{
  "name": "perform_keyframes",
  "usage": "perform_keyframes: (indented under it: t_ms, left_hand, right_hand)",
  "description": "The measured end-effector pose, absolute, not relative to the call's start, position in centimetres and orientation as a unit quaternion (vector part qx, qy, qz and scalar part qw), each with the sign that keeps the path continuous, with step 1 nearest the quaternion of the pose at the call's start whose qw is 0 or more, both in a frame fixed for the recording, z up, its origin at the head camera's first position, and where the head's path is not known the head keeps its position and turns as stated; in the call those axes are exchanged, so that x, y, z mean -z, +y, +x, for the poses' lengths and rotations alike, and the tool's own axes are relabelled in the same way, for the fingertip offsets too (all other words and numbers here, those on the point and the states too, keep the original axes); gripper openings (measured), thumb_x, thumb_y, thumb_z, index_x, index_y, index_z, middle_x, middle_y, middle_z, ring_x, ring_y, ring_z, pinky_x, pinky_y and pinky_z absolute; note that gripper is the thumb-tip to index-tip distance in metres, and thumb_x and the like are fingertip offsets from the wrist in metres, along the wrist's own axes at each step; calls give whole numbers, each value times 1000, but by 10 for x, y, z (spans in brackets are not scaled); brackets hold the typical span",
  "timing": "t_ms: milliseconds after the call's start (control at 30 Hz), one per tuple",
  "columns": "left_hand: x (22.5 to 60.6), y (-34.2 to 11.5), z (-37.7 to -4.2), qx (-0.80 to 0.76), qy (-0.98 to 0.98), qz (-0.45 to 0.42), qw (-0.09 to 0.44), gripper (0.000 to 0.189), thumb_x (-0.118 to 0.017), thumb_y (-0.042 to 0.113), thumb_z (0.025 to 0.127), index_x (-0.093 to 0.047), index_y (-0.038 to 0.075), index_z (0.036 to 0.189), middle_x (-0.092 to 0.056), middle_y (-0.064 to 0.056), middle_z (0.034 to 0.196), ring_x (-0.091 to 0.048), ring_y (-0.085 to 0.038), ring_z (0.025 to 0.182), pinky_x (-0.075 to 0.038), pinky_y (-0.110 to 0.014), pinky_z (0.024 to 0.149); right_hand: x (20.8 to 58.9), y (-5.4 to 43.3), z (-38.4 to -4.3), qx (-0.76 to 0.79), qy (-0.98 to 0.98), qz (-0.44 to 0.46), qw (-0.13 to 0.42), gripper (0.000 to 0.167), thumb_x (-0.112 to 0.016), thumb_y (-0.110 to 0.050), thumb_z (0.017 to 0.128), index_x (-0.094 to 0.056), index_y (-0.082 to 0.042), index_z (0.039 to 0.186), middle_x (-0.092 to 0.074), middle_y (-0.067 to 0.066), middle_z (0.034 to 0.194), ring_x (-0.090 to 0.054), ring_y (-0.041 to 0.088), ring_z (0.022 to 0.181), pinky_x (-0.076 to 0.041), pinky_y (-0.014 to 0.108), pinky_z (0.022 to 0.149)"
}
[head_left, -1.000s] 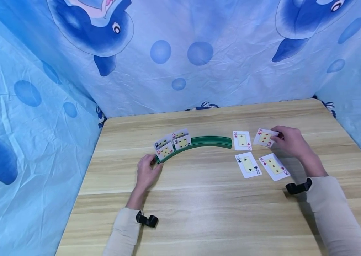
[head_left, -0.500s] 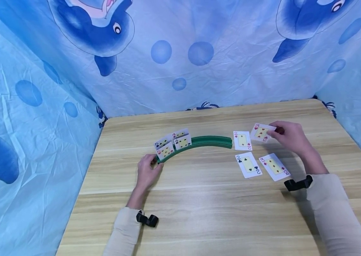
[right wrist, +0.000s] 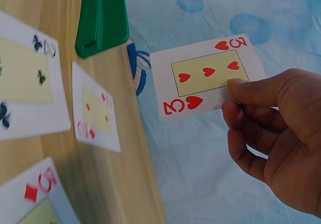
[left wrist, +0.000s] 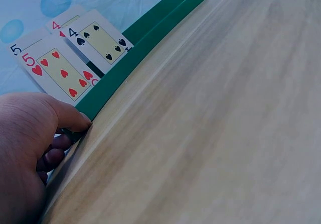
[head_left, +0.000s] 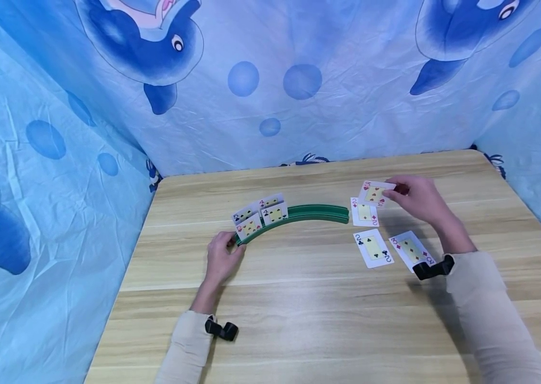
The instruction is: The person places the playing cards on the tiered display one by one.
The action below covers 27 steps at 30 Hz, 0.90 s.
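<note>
My right hand [head_left: 416,198] pinches the three of hearts [right wrist: 205,78] by one edge, thumb on its face. In the head view this card is raised and overlaps the far part of the two of diamonds [head_left: 365,216]. My left hand [head_left: 220,258] grips the left end of a curved green card holder [head_left: 315,212], thumb in front; some of its fingers are hidden. At that end the five of hearts [left wrist: 62,73] and four of spades [left wrist: 98,40] stand in the front slot. Behind them, a black five [head_left: 243,214] and the four of diamonds [head_left: 270,201] are partly covered.
The two of clubs [head_left: 373,248] and three of diamonds [head_left: 409,248] lie face up on the wooden table [head_left: 294,320], right of the holder. My right wrist's black camera mount [head_left: 433,268] overlaps the three of diamonds in the head view. Blue dolphin-print cloth [head_left: 270,96] hangs behind the table.
My right hand has lifted the three of hearts and carried it left, over the two of diamonds. The left hand stays at the holder's end.
</note>
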<state>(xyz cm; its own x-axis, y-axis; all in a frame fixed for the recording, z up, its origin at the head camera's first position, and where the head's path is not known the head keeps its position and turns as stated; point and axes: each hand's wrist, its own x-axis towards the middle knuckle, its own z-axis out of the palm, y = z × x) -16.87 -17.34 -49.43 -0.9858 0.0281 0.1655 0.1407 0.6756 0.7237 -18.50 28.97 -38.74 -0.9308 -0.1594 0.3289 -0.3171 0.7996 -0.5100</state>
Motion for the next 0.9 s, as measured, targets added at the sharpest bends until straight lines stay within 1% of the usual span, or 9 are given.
perform_keyframes:
  t_ms: [200, 267, 367, 600, 900]
  left_hand:
    - [496, -175, -169, 402, -911, -47, 75, 40, -76, 13, 83, -67, 0, 119, -68, -18, 114, -60, -33, 104, -38, -55, 108]
    - [497, -174, -169, 401, -911, -50, 76, 40, -76, 13, 83, -67, -1, 119, -68, -18, 114, -60, -33, 104, -39, -55, 106]
    - [497, -174, -169, 401, -911, -51, 76, 39, -76, 13, 83, -67, -1, 118, -68, -18, 113, -60, -33, 103, -38, -55, 107]
    - [496, -173, -169, 397, -913, -50, 75, 39, -77, 13, 82, -67, -1, 117, -68, -18, 112, -60, -34, 103, -37, -55, 108]
    - [497, -173, -170, 399, -912, -47, 77, 38, -77, 13, 82, -68, -1, 116, -68, -18, 112, -59, -34, 103, -37, -55, 107]
  right_hand:
    - [380, 270, -194, -299, -935, 150, 121, 19, -70, -6, 91, -72, 3, 108, -72, 19, 93, -60, 23, 76, -45, 23, 64]
    - [376, 263, -197, -302, -934, 152, 112, 21, -69, -7, 92, -71, 3, 111, -72, 20, 94, -61, 24, 78, -46, 24, 65]
    - [372, 253, -202, -303, -935, 158, 99, 24, -68, -8, 93, -70, 3, 114, -72, 21, 96, -62, 25, 79, -46, 27, 66]
    - [372, 233, -218, -309, -931, 181, 69, 23, -65, -9, 95, -70, 2, 115, -72, 19, 94, -56, 23, 74, -44, 30, 66]
    - [377, 207, -232, -325, -920, 214, 50, 20, -62, -7, 96, -71, 0, 113, -75, 18, 97, -62, 22, 76, -48, 32, 68]
